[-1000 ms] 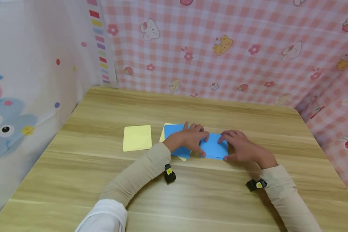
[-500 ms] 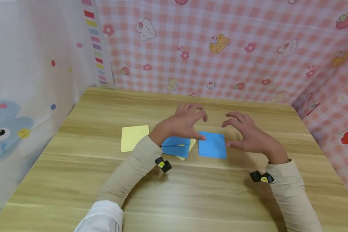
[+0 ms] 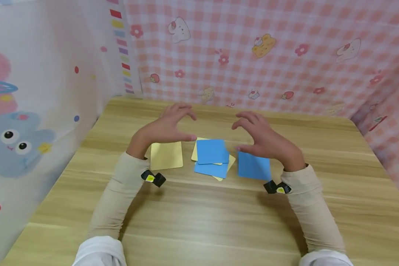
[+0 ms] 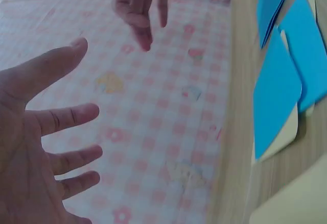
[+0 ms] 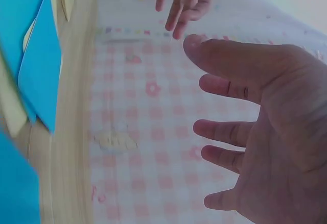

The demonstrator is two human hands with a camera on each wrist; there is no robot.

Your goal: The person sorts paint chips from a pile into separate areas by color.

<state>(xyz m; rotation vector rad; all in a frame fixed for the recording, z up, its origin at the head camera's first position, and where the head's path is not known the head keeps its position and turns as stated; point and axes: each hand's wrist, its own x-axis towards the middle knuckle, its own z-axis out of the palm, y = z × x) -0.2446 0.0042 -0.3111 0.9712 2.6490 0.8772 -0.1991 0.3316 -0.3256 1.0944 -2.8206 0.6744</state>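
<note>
My left hand [image 3: 167, 125] is raised over the far edge of a stack of yellow square cards [image 3: 166, 156], its fingers spread and holding nothing. Above a stack of blue square cards [image 3: 253, 165] hovers my right hand [image 3: 266, 138], also with spread fingers and nothing in them. Between the two stacks lies a loose pile of mixed cards, blue cards [image 3: 211, 151] over yellow cards [image 3: 232, 162], turned at differing angles. In the left wrist view the blue cards [image 4: 277, 94] of the pile overlap at the right side.
The cards lie on a wood-grain table [image 3: 199, 221]. A pink checked cloth [image 3: 239, 74] hangs along the table's back edge, and a white printed cloth [image 3: 66, 48] hangs at the left. Each wrist carries a small black camera, such as the left wrist camera [image 3: 153, 178].
Both hands have lifted off the cards and moved apart, the left hand going left over the yellow stack. The mixed pile in the middle is now uncovered.
</note>
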